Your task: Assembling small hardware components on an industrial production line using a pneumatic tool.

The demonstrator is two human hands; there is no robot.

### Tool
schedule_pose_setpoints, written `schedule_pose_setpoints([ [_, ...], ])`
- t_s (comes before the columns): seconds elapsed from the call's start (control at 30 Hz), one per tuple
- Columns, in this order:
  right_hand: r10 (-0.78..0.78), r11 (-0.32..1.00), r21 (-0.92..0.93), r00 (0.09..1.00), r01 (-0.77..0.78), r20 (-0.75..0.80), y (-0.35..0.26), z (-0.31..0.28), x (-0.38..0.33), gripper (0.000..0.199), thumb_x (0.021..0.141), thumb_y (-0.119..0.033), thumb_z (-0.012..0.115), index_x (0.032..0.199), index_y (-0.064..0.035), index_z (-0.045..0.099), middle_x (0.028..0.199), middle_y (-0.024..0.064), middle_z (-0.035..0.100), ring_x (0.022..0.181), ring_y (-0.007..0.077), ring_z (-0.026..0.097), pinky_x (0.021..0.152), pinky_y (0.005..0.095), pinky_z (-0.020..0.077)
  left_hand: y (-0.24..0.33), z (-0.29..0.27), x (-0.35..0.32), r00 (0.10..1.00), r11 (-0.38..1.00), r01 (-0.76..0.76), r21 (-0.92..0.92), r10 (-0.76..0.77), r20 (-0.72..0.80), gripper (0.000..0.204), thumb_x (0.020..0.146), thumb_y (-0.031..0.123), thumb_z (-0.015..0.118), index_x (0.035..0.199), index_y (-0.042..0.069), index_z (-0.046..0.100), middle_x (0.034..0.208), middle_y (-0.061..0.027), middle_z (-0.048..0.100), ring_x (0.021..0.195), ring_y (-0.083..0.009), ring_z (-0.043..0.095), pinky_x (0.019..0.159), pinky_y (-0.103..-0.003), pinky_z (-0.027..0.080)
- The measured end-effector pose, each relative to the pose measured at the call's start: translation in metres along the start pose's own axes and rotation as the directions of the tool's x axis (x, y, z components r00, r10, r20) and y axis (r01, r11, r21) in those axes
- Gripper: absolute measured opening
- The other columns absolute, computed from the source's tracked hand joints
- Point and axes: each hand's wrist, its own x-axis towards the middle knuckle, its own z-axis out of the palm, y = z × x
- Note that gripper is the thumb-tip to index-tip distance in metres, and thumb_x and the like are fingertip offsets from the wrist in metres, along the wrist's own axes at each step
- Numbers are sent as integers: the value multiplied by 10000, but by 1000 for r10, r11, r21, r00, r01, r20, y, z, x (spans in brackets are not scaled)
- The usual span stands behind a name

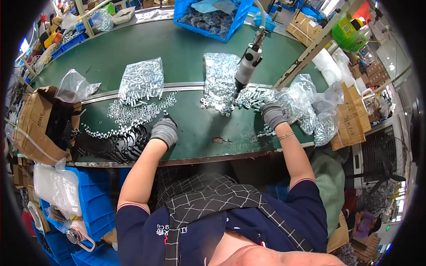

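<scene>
My left hand (164, 132), in a grey striped glove, is closed on a small black piece (171, 119) that shows only at its fingertips. Beside it lies a row of curved black brackets (117, 144), with a spread of silver nuts (133, 113) just beyond. On the right, my gloved right hand (273, 114) reaches to the edge of a pile of silver bolts (250, 97). Its fingers are curled, and whatever they pinch is hidden. Between my hands a grey and black power screwdriver (248, 66) hangs over the bench, its tip near the bolts.
Clear bags of metal parts stand on the green bench (199, 142): one bag (144, 80) left, one bag (217, 73) mid, another bag (301, 99) right. An open cardboard box (37, 128) sits at the left end. A blue crate (217, 22) stands at the back; a slanted post (306, 55) rises right.
</scene>
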Motion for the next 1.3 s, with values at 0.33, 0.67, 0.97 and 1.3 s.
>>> schedule_pose_setpoints([
  [0.33, -21, 999, 31, 965, 30, -262, -3, 17, -10, 159, 751, -194, 582, 856, -97, 651, 916, 139, 619, 851, 314, 614, 735, 441, 490, 5, -4, -32, 988, 983, 37, -180, -63, -143, 579, 655, 351, 765, 1078, -6, 592, 1136, -192, 574, 1040, -306, 597, 883, -368, 496],
  [0.67, 5, 557, 658, 790, 507, -613, -117, -19, -38, 155, 778, -143, 624, 930, -118, 633, 803, 128, 631, 715, 314, 614, 645, 391, 492, 12, -6, -31, 971, 972, -231, 39, 233, -54, 648, 659, 371, 734, 1130, -26, 534, 1131, -204, 551, 1100, -317, 532, 950, -376, 438],
  [0.97, -169, 101, 981, 975, 166, -147, -167, -20, -52, 160, 798, -50, 637, 959, -57, 637, 828, 125, 643, 730, 262, 637, 660, 338, 509, -6, -1, -16, 994, 992, -49, -118, 37, -99, 265, 803, 165, 543, 1025, 42, 621, 937, -202, 662, 918, -359, 640, 781, -451, 507],
  [1.3, -32, 243, 804, 833, 543, -552, -187, -33, -72, 149, 772, -22, 660, 915, -64, 648, 832, 106, 644, 760, 261, 631, 674, 328, 500, 31, 58, -42, 937, -489, -6, -872, 302, -176, 433, 849, 457, 604, 951, 36, 604, 660, -54, 612, 448, -106, 540, 373, -195, 399],
])
